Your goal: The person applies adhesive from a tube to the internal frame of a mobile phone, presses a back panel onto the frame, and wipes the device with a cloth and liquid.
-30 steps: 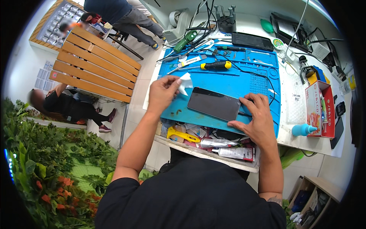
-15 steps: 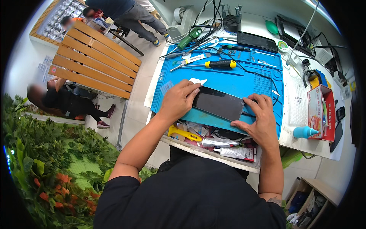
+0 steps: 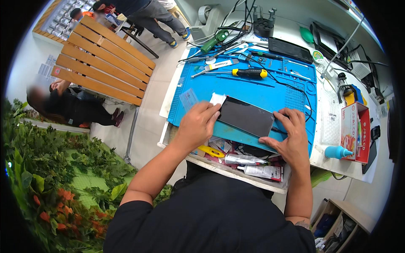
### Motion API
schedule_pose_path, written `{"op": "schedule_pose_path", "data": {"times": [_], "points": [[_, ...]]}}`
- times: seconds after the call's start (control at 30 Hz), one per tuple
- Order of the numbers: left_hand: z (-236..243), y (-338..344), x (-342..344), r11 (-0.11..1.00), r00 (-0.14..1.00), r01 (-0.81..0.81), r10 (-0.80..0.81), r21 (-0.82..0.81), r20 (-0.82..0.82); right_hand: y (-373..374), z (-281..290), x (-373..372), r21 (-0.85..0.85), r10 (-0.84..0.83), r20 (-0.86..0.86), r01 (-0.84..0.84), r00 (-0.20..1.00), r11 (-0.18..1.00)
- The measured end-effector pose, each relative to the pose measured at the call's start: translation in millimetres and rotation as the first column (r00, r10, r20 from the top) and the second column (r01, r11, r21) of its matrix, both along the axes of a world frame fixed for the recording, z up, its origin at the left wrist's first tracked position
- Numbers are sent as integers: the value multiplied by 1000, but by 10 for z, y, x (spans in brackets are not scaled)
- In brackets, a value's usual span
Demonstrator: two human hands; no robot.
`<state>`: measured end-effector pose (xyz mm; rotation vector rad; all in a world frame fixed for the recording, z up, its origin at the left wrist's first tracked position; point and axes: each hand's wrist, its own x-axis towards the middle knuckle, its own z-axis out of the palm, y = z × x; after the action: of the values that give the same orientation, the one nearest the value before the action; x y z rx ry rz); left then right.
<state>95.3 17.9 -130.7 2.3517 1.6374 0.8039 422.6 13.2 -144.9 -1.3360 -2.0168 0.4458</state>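
The right hand [image 3: 294, 137] grips a dark phone [image 3: 246, 116] by its right-end corners on a blue mat [image 3: 274, 89], apparently steadying it, while the left hand [image 3: 195, 123] pinches a white wipe [image 3: 217, 99] at the opposite end.

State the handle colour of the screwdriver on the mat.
The screwdriver handle is black and yellow, best seen in the head view.

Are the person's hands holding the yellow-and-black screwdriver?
No, the yellow-and-black screwdriver lies untouched on the blue mat.
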Motion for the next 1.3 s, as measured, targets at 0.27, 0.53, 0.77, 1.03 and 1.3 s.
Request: {"op": "schedule_pose_path", "data": {"times": [0.27,0.53,0.77,1.03,1.3], "points": [[26,-158,-85,999,999,38,-38,-3,3,4,2,-3,4,-10,0,10,1000,1000],[16,206,54,1000,999,11,-10,-19,37,10,41,-22,17,-6,16,6,1000,1000],[16,-81,-13,1000,999,-2,3,-30,45,-4,53,-41,8,-3,19,3,1000,1000],[-24,-215,-101,998,998,17,-13,-54,68,-12,11,-16,11,-14,11,14,1000,1000],[51,-40,-89,996,996,70,-73,-58,-47,-20,-19,-4,19,-19,17,19,1000,1000]]}}
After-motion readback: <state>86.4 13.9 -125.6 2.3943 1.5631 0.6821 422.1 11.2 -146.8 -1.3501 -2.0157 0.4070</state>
